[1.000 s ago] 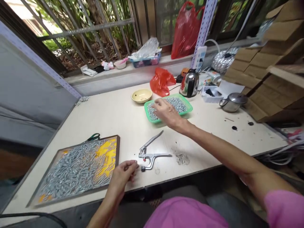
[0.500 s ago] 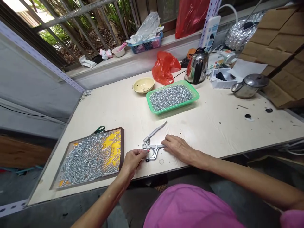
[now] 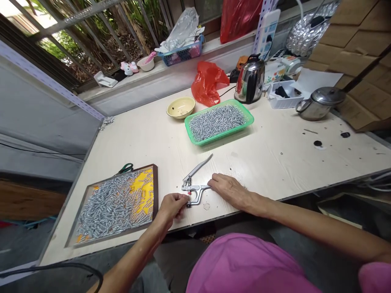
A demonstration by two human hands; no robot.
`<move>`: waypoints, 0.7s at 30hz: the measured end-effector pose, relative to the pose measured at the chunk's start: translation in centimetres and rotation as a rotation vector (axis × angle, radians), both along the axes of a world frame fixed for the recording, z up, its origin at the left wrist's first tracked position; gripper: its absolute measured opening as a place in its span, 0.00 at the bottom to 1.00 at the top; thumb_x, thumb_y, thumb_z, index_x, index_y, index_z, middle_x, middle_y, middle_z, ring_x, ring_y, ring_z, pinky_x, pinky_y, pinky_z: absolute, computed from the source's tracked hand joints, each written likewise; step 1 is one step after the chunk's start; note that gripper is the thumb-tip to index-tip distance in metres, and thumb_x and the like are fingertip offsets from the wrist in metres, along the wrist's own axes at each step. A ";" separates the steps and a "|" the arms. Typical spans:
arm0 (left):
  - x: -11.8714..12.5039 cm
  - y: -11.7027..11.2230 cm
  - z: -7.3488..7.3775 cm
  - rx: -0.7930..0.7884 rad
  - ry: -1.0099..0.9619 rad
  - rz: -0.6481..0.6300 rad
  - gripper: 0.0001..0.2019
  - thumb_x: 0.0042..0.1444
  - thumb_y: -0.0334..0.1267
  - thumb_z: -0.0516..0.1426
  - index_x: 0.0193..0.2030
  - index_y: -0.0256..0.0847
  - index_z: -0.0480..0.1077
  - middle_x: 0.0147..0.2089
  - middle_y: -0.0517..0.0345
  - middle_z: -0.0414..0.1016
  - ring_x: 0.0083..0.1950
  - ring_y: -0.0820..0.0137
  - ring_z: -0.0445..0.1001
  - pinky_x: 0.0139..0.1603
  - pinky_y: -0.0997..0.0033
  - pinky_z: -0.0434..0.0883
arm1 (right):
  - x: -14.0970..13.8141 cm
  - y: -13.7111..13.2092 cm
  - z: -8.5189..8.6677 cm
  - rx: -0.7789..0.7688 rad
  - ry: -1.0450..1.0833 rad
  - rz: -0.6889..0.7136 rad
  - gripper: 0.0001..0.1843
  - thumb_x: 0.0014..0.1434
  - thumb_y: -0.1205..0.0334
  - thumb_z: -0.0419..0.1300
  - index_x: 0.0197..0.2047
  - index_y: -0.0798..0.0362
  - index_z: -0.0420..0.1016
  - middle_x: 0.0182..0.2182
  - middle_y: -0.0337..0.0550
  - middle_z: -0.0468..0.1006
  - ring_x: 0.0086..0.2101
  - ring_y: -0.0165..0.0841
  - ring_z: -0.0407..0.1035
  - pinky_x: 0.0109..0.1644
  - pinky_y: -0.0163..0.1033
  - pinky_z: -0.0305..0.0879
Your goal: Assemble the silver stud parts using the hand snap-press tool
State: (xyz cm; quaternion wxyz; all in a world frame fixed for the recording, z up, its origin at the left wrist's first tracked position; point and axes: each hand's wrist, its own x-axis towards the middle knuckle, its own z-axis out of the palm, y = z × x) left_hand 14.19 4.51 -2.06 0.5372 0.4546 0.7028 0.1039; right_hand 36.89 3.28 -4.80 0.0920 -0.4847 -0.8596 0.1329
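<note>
Head view: left hand [image 3: 171, 206] and right hand [image 3: 229, 190] at a pair of silver pliers [image 3: 196, 194]

The pliers lie on the pale table [image 3: 131, 140] near its front edge, between the two hands, with their handles spread apart, a small spring near the hinge and a red bit in the gap of the head. The left hand has thumb and forefinger pressed together right at that head; whether something small is pinched between them I cannot tell. The right hand rests low over the table, palm down, its fingers close together and their tips at the end of the lower handle; the thumb is hidden, so I cannot tell how firmly it grips. The upper handle slants away, clear of both hands.

Left of the left hand sits a shallow tray [image 3: 155, 191] with a dark edge, strewn with small metal pieces [image 3: 106, 207] over a yellow base; green-handled scissors [image 3: 126, 168] lie just behind it. Beyond the pliers stands a green basket [image 3: 223, 135] filled with similar pieces. Behind that are a cream bowl [image 3: 175, 112], a crumpled red bag [image 3: 209, 83] and a steel kettle [image 3: 251, 81]
</note>
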 end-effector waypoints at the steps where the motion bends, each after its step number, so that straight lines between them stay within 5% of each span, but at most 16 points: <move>1: 0.0 0.1 0.1 -0.016 0.000 -0.013 0.20 0.38 0.54 0.61 0.20 0.39 0.62 0.13 0.68 0.58 0.14 0.80 0.55 0.15 0.79 0.51 | 0.0 0.0 0.0 0.001 -0.001 0.002 0.09 0.64 0.73 0.48 0.39 0.54 0.68 0.37 0.43 0.69 0.35 0.32 0.62 0.36 0.36 0.56; 6: 0.0 0.4 0.4 -0.072 -0.017 -0.039 0.22 0.34 0.56 0.62 0.21 0.39 0.62 0.15 0.68 0.59 0.15 0.80 0.57 0.15 0.79 0.52 | 0.6 0.9 1.2 -0.045 0.036 0.039 0.06 0.62 0.62 0.55 0.41 0.53 0.70 0.42 0.47 0.70 0.41 0.36 0.63 0.41 0.39 0.59; 10: -0.1 0.1 0.4 -0.074 -0.007 -0.034 0.23 0.34 0.57 0.62 0.21 0.39 0.62 0.16 0.69 0.59 0.16 0.80 0.57 0.16 0.79 0.52 | 1.1 3.6 2.1 -0.052 0.019 0.047 0.42 0.45 0.42 0.67 0.59 0.54 0.61 0.61 0.58 0.56 0.59 0.52 0.49 0.57 0.54 0.51; 12: -0.2 -0.1 0.4 -0.069 0.003 -0.022 0.23 0.34 0.57 0.62 0.22 0.39 0.62 0.16 0.69 0.59 0.16 0.80 0.58 0.16 0.79 0.52 | 1.1 5.0 2.2 -0.073 -0.040 0.081 0.52 0.40 0.39 0.67 0.62 0.56 0.56 0.62 0.61 0.53 0.61 0.55 0.43 0.59 0.58 0.45; 17: -0.1 -0.3 0.0 -0.069 0.025 -0.013 0.23 0.35 0.57 0.62 0.24 0.39 0.64 0.15 0.68 0.60 0.15 0.80 0.57 0.15 0.79 0.53 | 0.4 6.3 2.3 -0.040 -0.130 0.128 0.47 0.40 0.37 0.66 0.56 0.60 0.62 0.50 0.58 0.67 0.51 0.51 0.58 0.54 0.56 0.52; 21: -0.4 -0.5 -0.1 -0.071 0.004 -0.040 0.22 0.38 0.57 0.61 0.21 0.40 0.62 0.15 0.69 0.58 0.15 0.79 0.56 0.16 0.78 0.54 | 0.1 5.8 2.9 -0.020 -0.159 0.111 0.40 0.43 0.40 0.67 0.51 0.60 0.66 0.46 0.55 0.70 0.46 0.47 0.60 0.50 0.49 0.55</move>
